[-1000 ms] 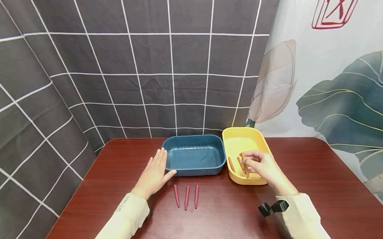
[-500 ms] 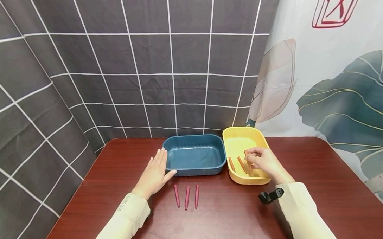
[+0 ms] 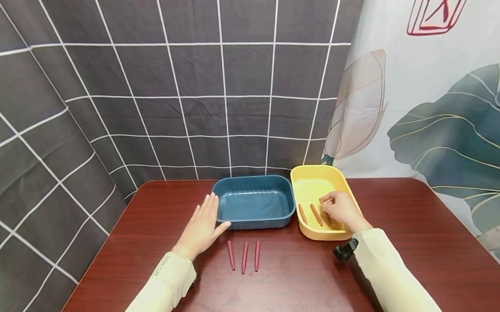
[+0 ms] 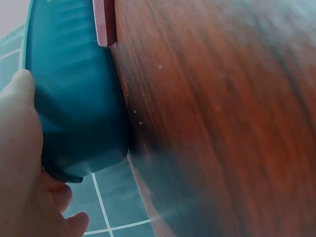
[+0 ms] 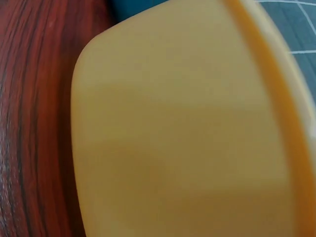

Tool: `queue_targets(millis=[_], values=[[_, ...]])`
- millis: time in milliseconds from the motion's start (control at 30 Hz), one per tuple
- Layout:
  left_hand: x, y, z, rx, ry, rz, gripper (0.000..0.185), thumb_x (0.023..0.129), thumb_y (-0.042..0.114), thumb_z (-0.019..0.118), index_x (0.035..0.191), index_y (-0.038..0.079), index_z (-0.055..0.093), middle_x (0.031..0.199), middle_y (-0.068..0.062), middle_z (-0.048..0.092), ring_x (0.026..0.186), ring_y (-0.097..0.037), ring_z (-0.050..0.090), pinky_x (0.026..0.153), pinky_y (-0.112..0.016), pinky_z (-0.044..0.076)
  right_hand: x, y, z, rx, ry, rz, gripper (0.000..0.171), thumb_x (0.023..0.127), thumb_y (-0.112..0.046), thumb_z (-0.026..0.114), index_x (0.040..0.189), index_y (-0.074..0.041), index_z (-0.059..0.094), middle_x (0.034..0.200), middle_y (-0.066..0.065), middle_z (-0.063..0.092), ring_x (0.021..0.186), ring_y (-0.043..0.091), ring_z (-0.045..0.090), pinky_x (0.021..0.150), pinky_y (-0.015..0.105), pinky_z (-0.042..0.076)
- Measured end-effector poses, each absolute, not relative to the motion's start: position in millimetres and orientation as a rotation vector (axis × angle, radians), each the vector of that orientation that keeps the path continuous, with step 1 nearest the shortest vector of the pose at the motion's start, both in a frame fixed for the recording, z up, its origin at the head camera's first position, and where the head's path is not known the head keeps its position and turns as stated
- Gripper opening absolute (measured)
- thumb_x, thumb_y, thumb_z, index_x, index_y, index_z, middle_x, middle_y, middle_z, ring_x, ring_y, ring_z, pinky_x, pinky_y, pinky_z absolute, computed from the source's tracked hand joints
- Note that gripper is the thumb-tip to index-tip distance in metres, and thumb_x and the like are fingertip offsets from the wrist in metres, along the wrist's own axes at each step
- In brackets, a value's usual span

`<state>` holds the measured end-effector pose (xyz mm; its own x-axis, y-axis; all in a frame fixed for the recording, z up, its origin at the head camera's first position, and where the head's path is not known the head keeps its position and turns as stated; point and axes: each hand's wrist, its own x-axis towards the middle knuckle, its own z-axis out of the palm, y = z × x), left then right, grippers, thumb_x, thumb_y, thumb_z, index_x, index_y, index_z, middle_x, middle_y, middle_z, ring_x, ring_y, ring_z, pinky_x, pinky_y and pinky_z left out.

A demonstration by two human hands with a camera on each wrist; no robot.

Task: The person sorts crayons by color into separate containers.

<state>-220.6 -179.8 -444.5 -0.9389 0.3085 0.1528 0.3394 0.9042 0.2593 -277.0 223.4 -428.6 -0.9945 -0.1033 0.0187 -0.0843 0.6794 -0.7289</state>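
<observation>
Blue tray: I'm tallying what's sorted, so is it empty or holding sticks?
Empty: the blue tray shows only its bare floor in the head view.

Glossy wood-grain table (image 3: 402, 242) — smooth plastic blue tub (image 3: 254, 224) and yellow tub (image 3: 312, 172) (both softly matt).

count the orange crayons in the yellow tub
3: two lie free at the yellow tub near end, one under the right hand; others may be hidden beneath it.

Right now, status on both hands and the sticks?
Left hand flat against blue bin. Right hand pinching an orange stick inside yellow bin. Three red sticks on table, nothing blocking.
</observation>
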Motion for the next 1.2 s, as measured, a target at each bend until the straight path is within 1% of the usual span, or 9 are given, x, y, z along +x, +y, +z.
queue_targets(millis=[233,500,667,767,967,1200], values=[[-220.7,-179.7,-444.0,-0.502,-2.967,-0.431,0.090,0.102,0.052,0.054,0.158,-0.008,0.019,0.165,-0.024,0.018,0.154,-0.037,0.013,0.122,-0.056,0.019,-281.5,223.2,-433.7,-0.109,2.908,-1.115,0.022,0.085,-0.003,0.068,0.100,0.012,0.067,0.073,0.008,0.064,0.060,0.015,0.056,0.054,0.026,0.046],[-221.2,-179.5,-444.5,-0.505,-2.971,-0.436,0.090,0.102,0.053,0.054,0.158,-0.007,0.018,0.166,-0.023,0.016,0.154,-0.037,0.012,0.122,-0.055,0.018,-281.9,223.6,-434.8,-0.127,3.020,-0.942,0.013,0.082,-0.007,0.069,0.086,0.006,0.068,0.078,0.010,0.064,0.064,0.020,0.054,0.054,0.025,0.042],[-221.5,-179.4,-444.7,-0.500,-2.974,-0.430,0.090,0.102,0.053,0.054,0.158,-0.007,0.018,0.166,-0.023,0.016,0.154,-0.036,0.012,0.122,-0.055,0.018,-282.9,224.6,-437.1,-0.142,3.054,-0.882,0.008,0.081,-0.005,0.067,0.078,0.001,0.064,0.070,0.007,0.058,0.061,0.020,0.052,0.053,0.026,0.040],[-221.6,-179.2,-444.3,-0.499,-2.975,-0.431,0.090,0.102,0.053,0.054,0.158,-0.007,0.018,0.166,-0.023,0.017,0.154,-0.037,0.012,0.122,-0.055,0.018,-283.2,224.3,-437.7,-0.124,3.053,-0.864,0.010,0.082,-0.005,0.066,0.074,-0.002,0.061,0.065,0.004,0.054,0.058,0.019,0.051,0.051,0.026,0.039],[-220.9,-179.1,-443.4,-0.504,-2.972,-0.437,0.089,0.102,0.052,0.054,0.158,-0.008,0.018,0.166,-0.024,0.017,0.154,-0.037,0.013,0.122,-0.055,0.018,-283.7,223.5,-438.2,-0.102,3.043,-0.833,0.013,0.085,-0.006,0.067,0.074,-0.002,0.061,0.065,0.004,0.054,0.057,0.018,0.051,0.050,0.025,0.039],[-220.0,-179.8,-443.0,-0.509,-2.964,-0.436,0.089,0.102,0.052,0.054,0.157,-0.009,0.019,0.165,-0.025,0.018,0.154,-0.037,0.014,0.122,-0.056,0.019,-282.1,223.4,-437.1,-0.119,3.037,-0.845,0.012,0.084,-0.005,0.067,0.074,-0.001,0.061,0.065,0.004,0.053,0.057,0.018,0.051,0.051,0.026,0.039]])
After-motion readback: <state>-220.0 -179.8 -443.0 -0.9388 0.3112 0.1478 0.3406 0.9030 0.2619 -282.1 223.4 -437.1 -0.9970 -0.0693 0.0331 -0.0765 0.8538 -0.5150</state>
